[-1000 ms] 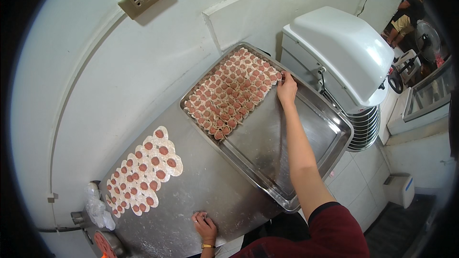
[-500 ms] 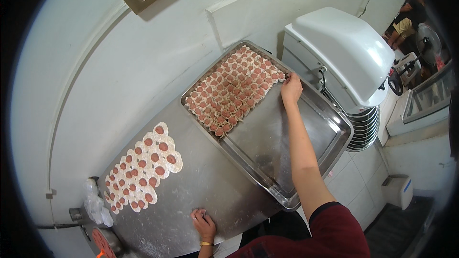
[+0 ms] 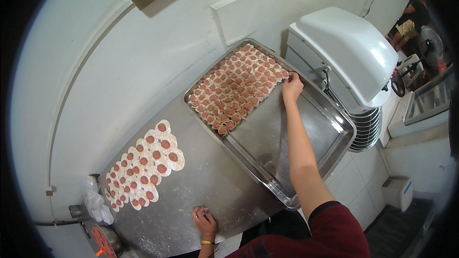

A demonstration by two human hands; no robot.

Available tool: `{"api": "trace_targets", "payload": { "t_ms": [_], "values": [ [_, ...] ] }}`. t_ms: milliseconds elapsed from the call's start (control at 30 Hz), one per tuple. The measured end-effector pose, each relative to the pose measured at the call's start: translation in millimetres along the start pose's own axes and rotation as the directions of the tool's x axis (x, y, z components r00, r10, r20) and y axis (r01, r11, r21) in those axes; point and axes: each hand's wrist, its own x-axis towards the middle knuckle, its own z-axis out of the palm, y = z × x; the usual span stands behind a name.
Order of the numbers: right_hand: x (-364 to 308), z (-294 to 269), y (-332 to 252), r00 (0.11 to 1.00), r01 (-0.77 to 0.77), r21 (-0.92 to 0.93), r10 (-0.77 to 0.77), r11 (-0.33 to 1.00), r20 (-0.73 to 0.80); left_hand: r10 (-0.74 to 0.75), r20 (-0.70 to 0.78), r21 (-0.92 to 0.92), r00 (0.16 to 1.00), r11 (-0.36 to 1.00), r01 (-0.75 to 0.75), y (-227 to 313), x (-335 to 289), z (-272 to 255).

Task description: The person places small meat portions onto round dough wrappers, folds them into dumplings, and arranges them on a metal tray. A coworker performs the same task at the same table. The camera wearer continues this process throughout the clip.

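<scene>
My right hand [image 3: 291, 86] pinches a dumpling [image 3: 285, 77] at the tray's [image 3: 306, 153] filled rows; my left hand [image 3: 204, 220] rests curled on the worktop [image 3: 205, 177] below the tray.

light: bright, even | shadows: soft | edges: fisheye bending, dark vignette | focus: sharp

Right hand [image 3: 292, 87] fingertips blend into the filled wrappers [image 3: 236, 86] on the tray [image 3: 306, 148]; any grip is too small to tell.

Small round dumplings [image 3: 237, 86], pale wrappers with pink filling, lie flat in tight rows just left of the right grip [image 3: 292, 86], filling the far half of a steel tray [image 3: 306, 134].
</scene>
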Motion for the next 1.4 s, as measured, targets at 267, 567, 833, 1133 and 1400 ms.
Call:
{"api": "trace_targets", "payload": {
  "t_ms": [267, 567, 833, 1133, 1400],
  "values": [
    [5.3, 9.3, 2.7, 0.999, -0.014, 0.065, 0.016, 0.998, -0.033, -0.025, 0.009, -0.019, 1.0, 1.0, 0.025, -0.4, -1.4, -0.2],
    [-2.0, 18.6, 12.8, 0.995, 0.018, 0.012, -0.016, 1.0, -0.102, -0.026, 0.03, 0.008, 0.999, 1.0, 0.026, -5.6, -3.6, 1.3],
    [-14.0, -1.7, 18.5, 1.0, 0.017, 0.039, -0.016, 0.999, -0.025, -0.114, 0.081, -0.048, 0.99, 0.992, 0.118, -5.3, -4.7, -1.0],
    [-28.5, -11.7, 21.7, 0.838, -0.272, 0.081, 0.195, 0.959, 0.509, -0.11, 0.022, -0.012, 0.994, 0.994, 0.111, -1.5, -4.5, -0.5],
    [-21.2, -16.6, 18.9, 0.672, -0.208, 0.189, 0.001, 0.96, 0.74, -0.085, 0.004, -0.015, 0.996, 0.996, 0.085, 4.3, -0.9, -4.6]
  ]
}}
